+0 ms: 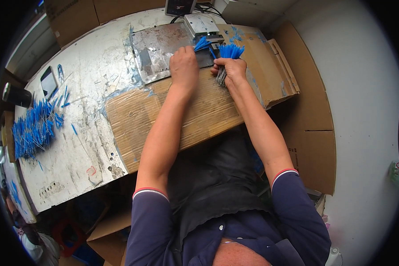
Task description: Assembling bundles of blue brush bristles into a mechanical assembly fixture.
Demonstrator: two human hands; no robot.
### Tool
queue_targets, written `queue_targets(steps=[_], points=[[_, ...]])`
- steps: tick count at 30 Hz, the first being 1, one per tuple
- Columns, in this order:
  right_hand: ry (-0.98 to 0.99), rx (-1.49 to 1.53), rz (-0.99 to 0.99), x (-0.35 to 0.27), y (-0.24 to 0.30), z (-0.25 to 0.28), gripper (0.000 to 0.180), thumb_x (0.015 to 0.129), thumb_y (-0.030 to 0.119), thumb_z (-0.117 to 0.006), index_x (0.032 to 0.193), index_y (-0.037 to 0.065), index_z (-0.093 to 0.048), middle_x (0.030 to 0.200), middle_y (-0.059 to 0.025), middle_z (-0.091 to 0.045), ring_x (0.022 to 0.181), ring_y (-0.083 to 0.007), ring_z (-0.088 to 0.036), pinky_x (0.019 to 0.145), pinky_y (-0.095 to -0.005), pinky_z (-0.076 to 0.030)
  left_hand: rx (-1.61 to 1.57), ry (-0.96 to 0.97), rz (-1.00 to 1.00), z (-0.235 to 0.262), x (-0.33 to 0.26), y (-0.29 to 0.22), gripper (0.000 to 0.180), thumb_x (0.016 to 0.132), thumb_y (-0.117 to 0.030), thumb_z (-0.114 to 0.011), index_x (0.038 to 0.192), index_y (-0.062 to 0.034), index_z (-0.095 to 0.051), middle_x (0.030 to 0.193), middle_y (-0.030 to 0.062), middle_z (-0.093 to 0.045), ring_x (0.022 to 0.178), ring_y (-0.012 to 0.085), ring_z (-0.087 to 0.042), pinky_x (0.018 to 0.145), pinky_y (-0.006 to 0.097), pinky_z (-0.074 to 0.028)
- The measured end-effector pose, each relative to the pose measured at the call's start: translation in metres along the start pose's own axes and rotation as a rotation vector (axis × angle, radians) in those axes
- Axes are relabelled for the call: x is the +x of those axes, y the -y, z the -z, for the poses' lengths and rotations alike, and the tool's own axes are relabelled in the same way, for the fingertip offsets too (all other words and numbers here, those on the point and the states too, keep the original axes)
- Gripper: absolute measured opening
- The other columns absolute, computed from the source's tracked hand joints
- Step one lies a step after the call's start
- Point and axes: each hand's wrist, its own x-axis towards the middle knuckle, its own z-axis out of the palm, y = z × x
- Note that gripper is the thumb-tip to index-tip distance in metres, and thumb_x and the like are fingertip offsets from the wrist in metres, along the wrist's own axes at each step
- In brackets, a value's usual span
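Note:
Upright in my right hand (234, 70) is a bundle of thin metal wires (221, 76) with blue sleeved ends (231, 51). The fingers wrap round it, blue ends up and bare wires hanging below. My left hand (184, 66) is curled at the edge of a worn metal plate (157, 48), slightly blurred. Right beside its fingertips lies a small cluster of blue-ended pieces (203, 43); whether those fingers grip any of them is hidden. Just beyond both hands is a small metal-cased machine (201, 26).
Taped cardboard (142, 119) covers the near bench edge. On the white bench (93, 84) at left are a large heap of blue-ended wires (35, 128), a phone (48, 83) and a dark cup (17, 95). Cardboard panels (312, 111) stand at right by the wall.

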Motion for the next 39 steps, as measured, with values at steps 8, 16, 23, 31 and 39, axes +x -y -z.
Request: queue_targets(steps=[8,16,23,31,39], points=[[-0.043,-0.013,0.000,0.000,0.004,-0.015,0.012,0.074,-0.014,-0.068,0.068,-0.010,-0.059,0.069,-0.0196,-0.063,0.053,-0.0271,-0.065,0.046,-0.0359,-0.060,-0.088,-0.173,0.217,-0.001,0.005,0.009,0.006,0.091,-0.009,-0.055,0.096,-0.0067,-0.059,0.088,0.0124,-0.064,0.086,0.0321,-0.064,0.074,0.043,-0.048],[-0.083,-0.051,-0.004,0.010,0.004,-0.022,0.009,0.077,-0.015,-0.066,0.076,-0.011,-0.058,0.073,-0.0197,-0.063,0.056,-0.0274,-0.065,0.046,-0.0379,-0.060,-0.110,-0.252,0.148,0.001,0.007,0.004,0.008,0.092,-0.009,-0.056,0.098,-0.0062,-0.060,0.089,0.0133,-0.066,0.088,0.0325,-0.063,0.078,0.045,-0.045],[-0.003,0.196,-0.070,0.003,-0.002,-0.018,0.011,0.077,-0.007,-0.070,0.081,-0.008,-0.060,0.074,-0.0184,-0.064,0.054,-0.0293,-0.064,0.048,-0.0464,-0.060,-0.171,-0.216,0.135,-0.001,0.004,0.000,0.009,0.095,-0.014,-0.058,0.098,-0.0064,-0.061,0.083,0.0151,-0.067,0.082,0.0362,-0.063,0.073,0.048,-0.045],[-0.008,0.294,0.043,-0.006,-0.014,-0.027,0.015,0.076,-0.006,-0.071,0.087,-0.004,-0.061,0.077,-0.0147,-0.065,0.062,-0.0290,-0.066,0.055,-0.0439,-0.059,-0.243,0.028,0.149,0.002,0.002,-0.001,0.015,0.097,-0.021,-0.057,0.100,-0.0074,-0.062,0.083,0.0124,-0.072,0.079,0.0353,-0.069,0.071,0.046,-0.051],[-0.157,0.353,0.072,-0.016,-0.020,-0.045,0.022,0.068,-0.013,-0.069,0.083,0.000,-0.061,0.085,-0.0081,-0.067,0.071,-0.0213,-0.066,0.065,-0.0364,-0.055,-0.458,0.236,0.295,0.012,0.010,-0.007,0.025,0.098,-0.032,-0.056,0.098,-0.0099,-0.067,0.087,0.0103,-0.074,0.082,0.0345,-0.069,0.074,0.044,-0.051]])
